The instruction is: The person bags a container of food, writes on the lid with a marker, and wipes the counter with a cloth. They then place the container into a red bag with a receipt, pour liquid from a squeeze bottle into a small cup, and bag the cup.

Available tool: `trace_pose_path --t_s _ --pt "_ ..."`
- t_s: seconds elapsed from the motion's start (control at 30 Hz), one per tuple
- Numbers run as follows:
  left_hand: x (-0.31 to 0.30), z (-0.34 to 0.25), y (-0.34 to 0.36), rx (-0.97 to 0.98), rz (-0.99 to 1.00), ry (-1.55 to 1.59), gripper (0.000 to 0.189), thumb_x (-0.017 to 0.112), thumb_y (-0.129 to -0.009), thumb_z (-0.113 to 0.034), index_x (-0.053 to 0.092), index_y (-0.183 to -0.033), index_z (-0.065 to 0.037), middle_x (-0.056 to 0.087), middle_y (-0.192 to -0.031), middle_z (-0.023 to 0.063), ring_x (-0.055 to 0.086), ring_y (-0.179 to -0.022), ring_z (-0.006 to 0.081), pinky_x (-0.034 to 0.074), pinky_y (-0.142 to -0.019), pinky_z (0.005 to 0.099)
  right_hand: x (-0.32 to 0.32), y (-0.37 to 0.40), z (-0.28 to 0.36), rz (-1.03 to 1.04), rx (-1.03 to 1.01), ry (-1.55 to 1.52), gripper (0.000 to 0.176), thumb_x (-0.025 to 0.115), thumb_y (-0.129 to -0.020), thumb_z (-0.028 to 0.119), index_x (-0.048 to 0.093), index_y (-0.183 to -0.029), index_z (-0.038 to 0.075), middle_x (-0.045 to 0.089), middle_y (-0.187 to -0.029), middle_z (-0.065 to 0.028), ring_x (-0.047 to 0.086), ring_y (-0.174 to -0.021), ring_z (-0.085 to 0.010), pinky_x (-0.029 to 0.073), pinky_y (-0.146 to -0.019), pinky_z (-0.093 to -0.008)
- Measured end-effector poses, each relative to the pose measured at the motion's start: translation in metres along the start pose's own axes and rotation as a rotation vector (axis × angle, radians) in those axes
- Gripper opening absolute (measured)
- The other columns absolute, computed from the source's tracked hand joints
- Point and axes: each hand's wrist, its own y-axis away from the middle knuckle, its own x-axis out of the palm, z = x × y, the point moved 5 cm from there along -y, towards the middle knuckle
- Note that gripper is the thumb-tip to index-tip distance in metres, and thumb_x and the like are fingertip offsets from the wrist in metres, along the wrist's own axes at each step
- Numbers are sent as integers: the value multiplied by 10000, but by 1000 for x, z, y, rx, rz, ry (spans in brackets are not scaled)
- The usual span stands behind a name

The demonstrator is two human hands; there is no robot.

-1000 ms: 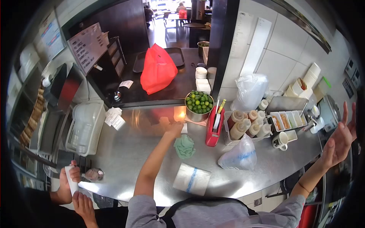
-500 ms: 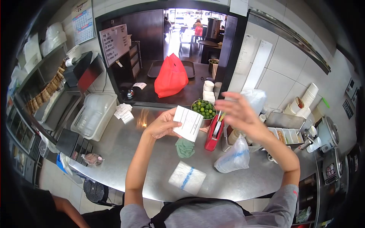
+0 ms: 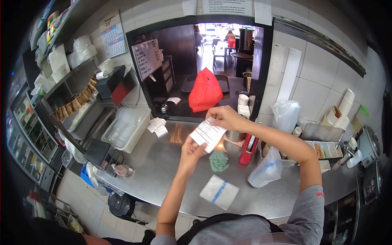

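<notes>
Both hands hold a small white printed slip (image 3: 207, 135) above the steel counter. My left hand (image 3: 193, 150) pinches its lower left edge between thumb and fingers. At the upper right edge, my right hand (image 3: 221, 117) is closed on the slip, in front of a metal bowl whose contents it mostly hides. Just under the slip lies a crumpled green cloth (image 3: 219, 161). A red tape dispenser (image 3: 248, 150) stands to the right. Nearer my body is a folded clear plastic pack with a blue stripe (image 3: 219, 192), beside a filled plastic bag (image 3: 266, 169).
A red bag (image 3: 205, 92) stands on the pass-through ledge before a dark tray. Left are a white basket of plastic lids (image 3: 127, 130) and crumpled receipts (image 3: 157, 127). Cups (image 3: 345, 107) and condiment trays (image 3: 325, 150) sit right. A person's dark clothing shows at the lower left.
My right hand has come down from the right and taken hold of the slip's upper edge. The slip is tilted differently. The view has shifted, so the scene sits further right and lower.
</notes>
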Motion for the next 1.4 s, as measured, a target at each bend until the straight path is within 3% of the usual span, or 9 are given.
trace_pose_path --t_s 0.17,0.27,0.37,0.47,0.6,0.97,1.13,1.33,1.4 --pt "-16 4 10 -31 -5 -155 266 548 -863 -93 499 -1103 9 626 -952 96 635 -777 158 554 -659 292 13 -7 37 128 -280 148 132 585 -714 0 589 -845 16 583 -767 -108 596 -721 -240 457 -644 -307" --pt "-32 31 12 -98 65 -224 206 493 -902 -137 531 -1037 14 623 -886 85 623 -760 124 538 -569 254 40 5 54 112 -421 249 291 590 -715 23 566 -1001 68 569 -906 -105 581 -825 -243 463 -688 -323" --pt "-93 84 7 -156 -72 -542 193 468 -910 -153 526 -972 21 622 -821 123 632 -677 212 509 -527 320 61 27 88 155 -586 436 388 600 -738 96 520 -1118 107 541 -1042 -83 545 -937 -227 442 -759 -341" --pt "-161 109 17 235 -306 -1024 164 459 -887 -126 517 -908 26 587 -753 169 590 -667 333 470 -594 417 76 42 107 287 -701 535 384 601 -760 163 516 -1132 122 519 -1102 -64 515 -1002 -214 415 -809 -353" --pt "-238 136 58 222 -587 -1455 141 472 -788 -43 522 -898 30 510 -917 222 472 -893 380 384 -796 446 93 32 123 425 -777 618 392 617 -764 222 517 -1130 125 503 -1133 -64 481 -1050 -198 391 -850 -360" --pt "-277 154 92 282 -728 -1186 222 428 -802 -80 496 -926 91 462 -1049 241 441 -990 364 359 -887 408 195 -189 121 175 -1045 821 442 635 -678 213 561 -1099 102 373 -1327 -167 335 -1251 -289 289 -987 -496" --pt "-278 145 91 240 -805 -957 219 442 -822 -77 501 -957 85 445 -1074 226 450 -993 351 366 -886 383 214 -356 111 -84 -882 916 482 661 -640 177 577 -1114 165 323 -1359 -174 289 -1253 -339 297 -958 -508" --pt "-278 136 90 203 -739 -861 197 476 -833 -73 513 -952 79 449 -1088 220 458 -985 336 376 -866 386 201 -516 84 -129 -65 404 508 660 -716 337 525 -1202 271 304 -1332 -170 382 -1165 -409 303 -960 -491" --pt "-277 134 91 221 -723 -832 198 486 -835 -81 519 -941 83 454 -1087 229 458 -981 345 373 -861 401 201 -557 69 -190 -24 207 582 683 -706 304 485 -1237 175 317 -1316 -246 406 -1163 -406 342 -963 -446"
